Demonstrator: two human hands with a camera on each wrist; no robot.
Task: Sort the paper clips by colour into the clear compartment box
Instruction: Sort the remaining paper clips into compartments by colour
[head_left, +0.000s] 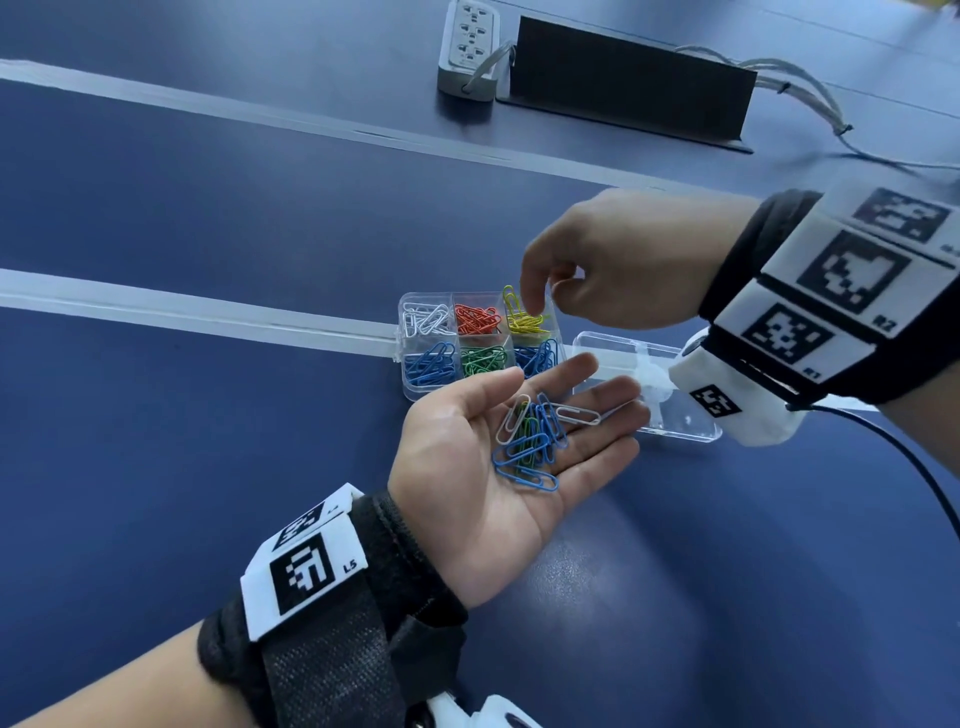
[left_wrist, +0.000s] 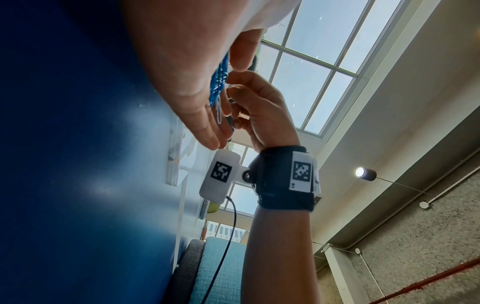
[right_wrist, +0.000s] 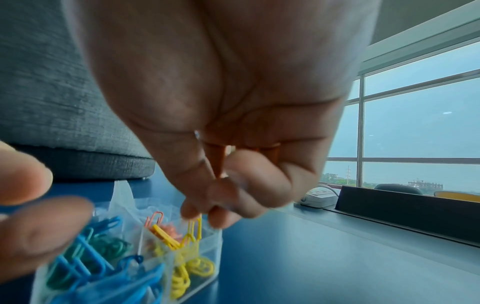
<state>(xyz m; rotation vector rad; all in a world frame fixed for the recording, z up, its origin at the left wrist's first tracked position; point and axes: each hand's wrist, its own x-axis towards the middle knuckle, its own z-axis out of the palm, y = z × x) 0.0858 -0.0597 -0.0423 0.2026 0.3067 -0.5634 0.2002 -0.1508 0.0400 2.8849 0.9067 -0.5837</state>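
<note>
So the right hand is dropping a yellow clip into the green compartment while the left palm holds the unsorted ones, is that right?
Not quite. The right hand holds the yellow clip over the yellow compartment, not the green one; the head view shows this. The left hand does carry the unsorted clips on its open palm.

This looks like an office or meeting room in a modern building. The long dark-blue worktop (head_left: 208, 218) has pale strips (head_left: 197, 312) running across it, a white power strip (head_left: 469, 47) and a black raised cable flap (head_left: 631, 85) set into it, with grey cables (head_left: 810, 98) trailing off. Large grid-framed windows (left_wrist: 306, 67) show sky, and far-off buildings (right_wrist: 426, 185) suggest an upper floor. Grey upholstered seating (right_wrist: 52, 82), teal carpet (left_wrist: 221, 267), a spotlight (left_wrist: 365, 173) and exposed pipes (left_wrist: 441, 277) fit that.
</note>
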